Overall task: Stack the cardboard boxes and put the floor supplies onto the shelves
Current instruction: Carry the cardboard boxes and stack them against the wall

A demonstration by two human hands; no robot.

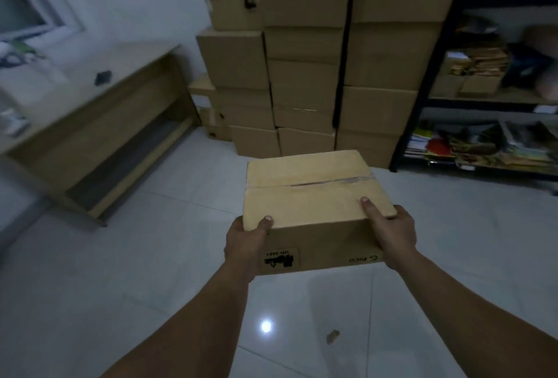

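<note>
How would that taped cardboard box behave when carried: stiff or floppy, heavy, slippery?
Probably stiff: the cardboard box keeps flat faces and straight edges while held only at its near corners. Likely not very heavy: the left hand and right hand carry it out front on outstretched arms. Slipping seems unlikely: matt cardboard, thumbs hooked over the top.

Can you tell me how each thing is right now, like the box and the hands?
Brown cardboard box: shut, taped along the top, held by both hands.
Left hand: grips the box's near left corner, thumb on top.
Right hand: grips the near right corner, thumb on top.
Stacked brown cardboard boxes: shut, piled high.
Black metal shelves: loaded with supplies.
</note>
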